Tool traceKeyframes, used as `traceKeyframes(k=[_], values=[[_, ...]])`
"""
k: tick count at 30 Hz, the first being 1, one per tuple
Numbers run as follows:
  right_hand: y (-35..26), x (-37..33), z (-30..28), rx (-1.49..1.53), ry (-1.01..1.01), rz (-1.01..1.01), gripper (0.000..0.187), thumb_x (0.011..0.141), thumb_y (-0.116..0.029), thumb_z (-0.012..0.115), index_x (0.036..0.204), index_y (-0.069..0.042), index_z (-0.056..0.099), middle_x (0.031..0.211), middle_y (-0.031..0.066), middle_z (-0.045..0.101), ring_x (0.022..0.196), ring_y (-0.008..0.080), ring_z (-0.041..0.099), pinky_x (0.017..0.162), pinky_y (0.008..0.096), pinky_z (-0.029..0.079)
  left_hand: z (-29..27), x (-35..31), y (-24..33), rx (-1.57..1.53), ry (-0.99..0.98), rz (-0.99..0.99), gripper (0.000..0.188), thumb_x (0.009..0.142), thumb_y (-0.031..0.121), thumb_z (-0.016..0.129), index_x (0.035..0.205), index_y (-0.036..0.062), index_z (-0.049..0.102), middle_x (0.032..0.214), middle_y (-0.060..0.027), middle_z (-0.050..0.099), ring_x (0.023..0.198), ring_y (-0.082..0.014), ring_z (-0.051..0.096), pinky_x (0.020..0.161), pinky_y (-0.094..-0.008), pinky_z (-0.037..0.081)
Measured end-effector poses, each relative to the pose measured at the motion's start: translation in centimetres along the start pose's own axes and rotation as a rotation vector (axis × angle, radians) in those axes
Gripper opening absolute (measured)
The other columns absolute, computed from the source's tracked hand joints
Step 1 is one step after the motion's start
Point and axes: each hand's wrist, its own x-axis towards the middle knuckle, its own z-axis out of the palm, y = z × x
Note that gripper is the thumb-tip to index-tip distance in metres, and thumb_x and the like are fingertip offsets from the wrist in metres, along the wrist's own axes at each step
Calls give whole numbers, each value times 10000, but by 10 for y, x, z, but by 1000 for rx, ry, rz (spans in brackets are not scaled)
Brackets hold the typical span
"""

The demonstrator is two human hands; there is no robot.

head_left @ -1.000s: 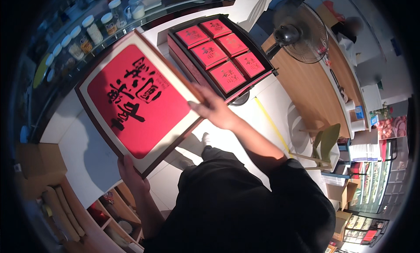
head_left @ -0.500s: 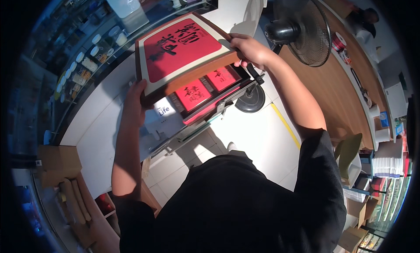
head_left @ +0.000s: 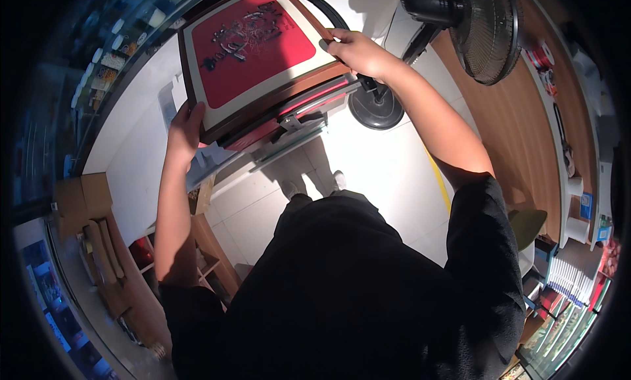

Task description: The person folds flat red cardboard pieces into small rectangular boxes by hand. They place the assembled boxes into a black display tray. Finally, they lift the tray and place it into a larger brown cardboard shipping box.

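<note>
A large box lid (head_left: 246,84) with a brown frame, a cream border and a red panel bearing dark brush lettering lies between my hands. My left hand (head_left: 184,129) grips its near left corner, thumb on top. At the right edge, my right hand (head_left: 358,52) holds the rim with the thumb over it and the fingers partly hidden below. Beneath the lid, the red side of the box base (head_left: 246,139) shows at the front. The inside of the box is hidden; I cannot tell whether the lid is fully seated.
A black standing fan (head_left: 486,31) stands to the right, its round base (head_left: 376,109) on the floor near the counter. The white counter (head_left: 131,140) runs along the left, with lidded jars (head_left: 108,61) behind it. Wooden shelving (head_left: 499,123) lines the right side.
The lid has come down over the box base, covering the red packs that showed inside. Both hands keep their hold. The view has shifted, so the box sits higher in it.
</note>
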Motion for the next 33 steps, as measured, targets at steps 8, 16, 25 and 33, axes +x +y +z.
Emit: traceKeyframes(k=[8, 16, 25, 33], values=[[38, 9, 15, -32, 102, -118, 474, 831, -280, 537, 1242, -45, 535, 786, 131, 635, 731, 210, 598, 755, 313, 461, 7, 8, -30, 47, 2, 27, 359, 942, 330, 460, 1205, 102, 546, 736, -35, 582, 579, -109, 540, 473, -257, 445], [51, 6, 23, -31, 153, -186, 489, 804, -292, 558, 1234, -60, 542, 808, 147, 601, 765, 233, 597, 758, 328, 466, 25, 3, -43, 62, 67, 8, 411, 952, 360, 419, 1304, 151, 459, 774, -36, 567, 587, -115, 520, 488, -266, 463], [13, 27, 20, -244, 128, -155, 544, 839, -323, 534, 1259, 15, 459, 1027, 222, 623, 975, 335, 600, 857, 374, 452, 19, 12, -50, 134, 75, 5, 381, 945, 321, 436, 1223, 63, 467, 755, -105, 594, 476, -161, 509, 425, -302, 397], [-23, 179, 15, -539, 222, -211, 554, 902, -332, 456, 1385, -87, 339, 1096, 216, 606, 1020, 347, 579, 886, 352, 441, 28, 17, -53, 358, 187, 261, 589, 926, 253, 434, 1432, 75, 192, 1261, -258, 458, 1116, -404, 499, 926, -409, 402]])
